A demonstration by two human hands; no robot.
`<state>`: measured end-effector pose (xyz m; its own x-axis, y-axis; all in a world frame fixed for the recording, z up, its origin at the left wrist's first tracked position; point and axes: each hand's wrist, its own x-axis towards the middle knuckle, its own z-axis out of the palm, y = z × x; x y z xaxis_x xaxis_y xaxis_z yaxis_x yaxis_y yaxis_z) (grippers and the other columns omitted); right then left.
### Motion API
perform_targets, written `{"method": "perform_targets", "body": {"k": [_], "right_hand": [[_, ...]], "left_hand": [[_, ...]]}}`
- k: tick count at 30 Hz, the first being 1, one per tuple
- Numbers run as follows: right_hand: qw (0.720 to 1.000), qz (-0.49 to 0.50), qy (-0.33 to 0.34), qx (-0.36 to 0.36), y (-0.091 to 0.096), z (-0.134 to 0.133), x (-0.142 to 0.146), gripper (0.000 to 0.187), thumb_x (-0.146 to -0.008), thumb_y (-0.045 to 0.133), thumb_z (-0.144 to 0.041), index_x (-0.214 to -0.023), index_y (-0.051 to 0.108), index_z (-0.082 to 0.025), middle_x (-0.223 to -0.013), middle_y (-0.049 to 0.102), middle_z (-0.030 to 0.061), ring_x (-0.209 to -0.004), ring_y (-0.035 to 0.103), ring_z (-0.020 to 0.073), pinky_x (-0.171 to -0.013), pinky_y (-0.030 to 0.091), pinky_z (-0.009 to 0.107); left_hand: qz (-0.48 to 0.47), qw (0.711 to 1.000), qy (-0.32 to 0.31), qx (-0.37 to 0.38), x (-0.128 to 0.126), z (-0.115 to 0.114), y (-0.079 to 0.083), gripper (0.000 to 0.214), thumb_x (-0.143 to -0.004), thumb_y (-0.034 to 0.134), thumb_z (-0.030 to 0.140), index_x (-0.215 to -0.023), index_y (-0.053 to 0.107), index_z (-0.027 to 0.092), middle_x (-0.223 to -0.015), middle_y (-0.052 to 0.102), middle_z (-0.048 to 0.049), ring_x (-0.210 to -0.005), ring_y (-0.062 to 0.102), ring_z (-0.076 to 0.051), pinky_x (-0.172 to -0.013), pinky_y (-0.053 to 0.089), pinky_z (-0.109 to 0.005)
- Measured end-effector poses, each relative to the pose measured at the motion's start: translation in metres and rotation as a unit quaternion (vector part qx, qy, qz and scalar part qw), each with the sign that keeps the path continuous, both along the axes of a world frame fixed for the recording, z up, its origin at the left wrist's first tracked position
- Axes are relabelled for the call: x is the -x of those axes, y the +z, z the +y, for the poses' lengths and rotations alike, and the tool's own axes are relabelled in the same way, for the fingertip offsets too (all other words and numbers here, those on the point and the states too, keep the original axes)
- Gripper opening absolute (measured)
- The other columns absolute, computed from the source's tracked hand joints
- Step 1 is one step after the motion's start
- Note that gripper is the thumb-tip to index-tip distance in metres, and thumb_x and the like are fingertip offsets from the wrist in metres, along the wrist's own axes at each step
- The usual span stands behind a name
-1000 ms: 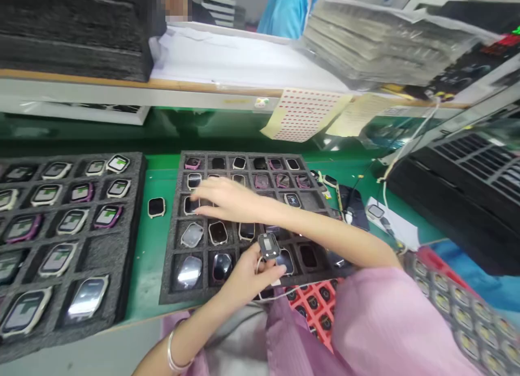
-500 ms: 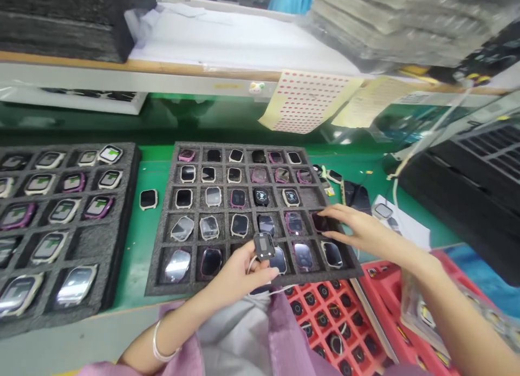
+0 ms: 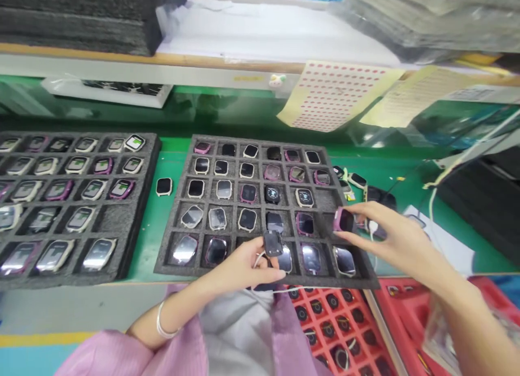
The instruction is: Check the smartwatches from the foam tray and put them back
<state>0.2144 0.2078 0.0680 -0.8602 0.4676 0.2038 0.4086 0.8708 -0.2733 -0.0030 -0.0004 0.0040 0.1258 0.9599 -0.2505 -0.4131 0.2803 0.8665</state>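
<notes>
My left hand [image 3: 247, 265] is closed around a small black square device [image 3: 273, 244] with a white cable [image 3: 284, 291]. It hovers over the front row of a dark grey foam tray [image 3: 158, 265]. My right hand [image 3: 382, 235] pinches a purple-framed smartwatch [image 3: 344, 220] between thumb and fingers, tilted just above a compartment at the tray's right side. Other square watches, pale, black and purple, sit in the tray's compartments, among them a pale-framed one [image 3: 344, 260] in the front right corner. The hand and device partly cover the watches in the middle of the front row.
A second foam tray [image 3: 136, 224] of watches stands on the left. Between the trays lies one loose watch [image 3: 164, 187]. More watches [image 3: 357, 180] and cables lie to the right. Below the table edge is a red tray [image 3: 320, 319] of round parts. A shelf [image 3: 227, 67] runs across the back.
My right hand has lifted the purple-framed watch out of its compartment and tilted it. My left hand still holds the black device. The whole view has shifted slightly.
</notes>
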Motion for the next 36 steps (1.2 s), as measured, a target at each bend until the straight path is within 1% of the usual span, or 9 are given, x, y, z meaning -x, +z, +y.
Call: {"method": "perform_targets", "body": {"k": [2, 4, 7, 13, 20, 24, 27, 31, 36], "right_hand": [[0.998, 0.051, 0.008, 0.038, 0.013, -0.028, 0.015, 0.038, -0.082, 0.067, -0.044, -0.113, 0.058, -0.024, -0.103, 0.065, 0.0103, -0.086, 0.064, 0.0277, -0.077, 0.053, 0.044], [0.992, 0.032, 0.083, 0.093, 0.016, -0.054, 0.034, 0.038, -0.082, 0.068, -0.038, -0.116, 0.058, -0.023, -0.108, 0.064, 0.0093, -0.094, 0.063, 0.0254, -0.079, 0.054, 0.039], [0.985, -0.008, 0.155, 0.074, 0.007, -0.078, 0.062, 0.029, -0.083, 0.066, -0.031, -0.110, 0.063, -0.019, -0.104, 0.065, 0.0098, -0.093, 0.061, 0.0249, -0.079, 0.052, 0.040], [0.984, -0.016, 0.174, 0.029, -0.007, -0.081, 0.079, 0.031, -0.084, 0.066, -0.029, -0.111, 0.061, -0.015, -0.107, 0.065, 0.0129, -0.097, 0.060, 0.0270, -0.083, 0.051, 0.043], [0.987, 0.018, 0.159, 0.031, -0.022, -0.090, 0.078, 0.036, -0.084, 0.061, -0.024, -0.119, 0.057, -0.015, -0.106, 0.066, 0.0131, -0.097, 0.064, 0.0276, -0.083, 0.053, 0.044], [0.987, 0.072, 0.138, 0.040, -0.030, -0.092, 0.076, 0.036, -0.082, 0.063, -0.024, -0.117, 0.057, -0.015, -0.106, 0.066, 0.0131, -0.096, 0.064, 0.0265, -0.082, 0.053, 0.042], [0.985, 0.093, 0.134, 0.056, -0.029, -0.092, 0.072, 0.036, -0.081, 0.063, -0.025, -0.116, 0.057, -0.017, -0.105, 0.066, 0.0116, -0.097, 0.064, 0.0253, -0.083, 0.053, 0.041], [0.983, 0.078, 0.139, 0.091, -0.025, -0.092, 0.068, 0.035, -0.081, 0.065, -0.030, -0.114, 0.058, -0.019, -0.100, 0.066, 0.0096, -0.092, 0.064, 0.0240, -0.080, 0.053, 0.040], [0.982, 0.069, 0.143, 0.102, -0.026, -0.094, 0.068, 0.038, -0.081, 0.065, -0.031, -0.115, 0.059, -0.017, -0.102, 0.065, 0.0105, -0.094, 0.063, 0.0244, -0.081, 0.053, 0.041]], "left_hand": [[0.003, 1.000, -0.004, -0.006, -0.001, 0.000, 0.000, 0.038, -0.072, 0.075, 0.030, -0.101, 0.055, 0.015, -0.086, 0.058, 0.0005, -0.051, 0.040, -0.003, -0.044, 0.032, -0.018], [0.000, 1.000, -0.002, -0.016, -0.001, -0.001, -0.001, 0.045, -0.071, 0.076, 0.030, -0.108, 0.056, 0.014, -0.087, 0.057, -0.0001, -0.053, 0.039, -0.003, -0.046, 0.032, -0.018], [0.011, 1.000, 0.019, -0.020, -0.002, -0.001, -0.004, 0.052, -0.070, 0.078, 0.031, -0.114, 0.055, 0.016, -0.082, 0.052, 0.0022, -0.053, 0.035, -0.003, -0.049, 0.030, -0.019], [0.039, 0.999, 0.032, -0.017, -0.005, -0.001, -0.004, 0.054, -0.078, 0.070, 0.035, -0.125, 0.050, 0.018, -0.086, 0.054, 0.0006, -0.055, 0.039, -0.005, -0.050, 0.031, -0.020], [0.062, 0.990, 0.125, -0.029, -0.009, 0.002, -0.001, 0.031, -0.086, 0.061, 0.037, -0.105, 0.063, 0.013, -0.092, 0.064, -0.0047, -0.080, 0.056, -0.015, -0.072, 0.044, -0.025], [0.035, 0.990, 0.131, -0.048, -0.008, 0.001, -0.001, 0.028, -0.085, 0.062, 0.035, -0.102, 0.066, 0.014, -0.091, 0.066, -0.0045, -0.084, 0.056, -0.016, -0.077, 0.043, -0.026], [0.042, 0.991, 0.119, -0.046, -0.007, 0.000, 0.002, 0.024, -0.085, 0.064, 0.034, -0.097, 0.066, 0.013, -0.084, 0.063, -0.0031, -0.077, 0.054, -0.014, -0.071, 0.043, -0.024], [0.069, 0.995, 0.074, -0.016, -0.005, -0.003, 0.006, 0.027, -0.083, 0.064, 0.039, -0.086, 0.065, 0.012, -0.059, 0.049, 0.0038, -0.050, 0.040, -0.007, -0.049, 0.034, -0.020], [0.079, 0.995, 0.064, 0.001, -0.004, -0.005, 0.009, 0.029, -0.084, 0.064, 0.040, -0.086, 0.065, 0.011, -0.054, 0.045, 0.0061, -0.039, 0.029, -0.002, -0.039, 0.023, -0.018]]}}
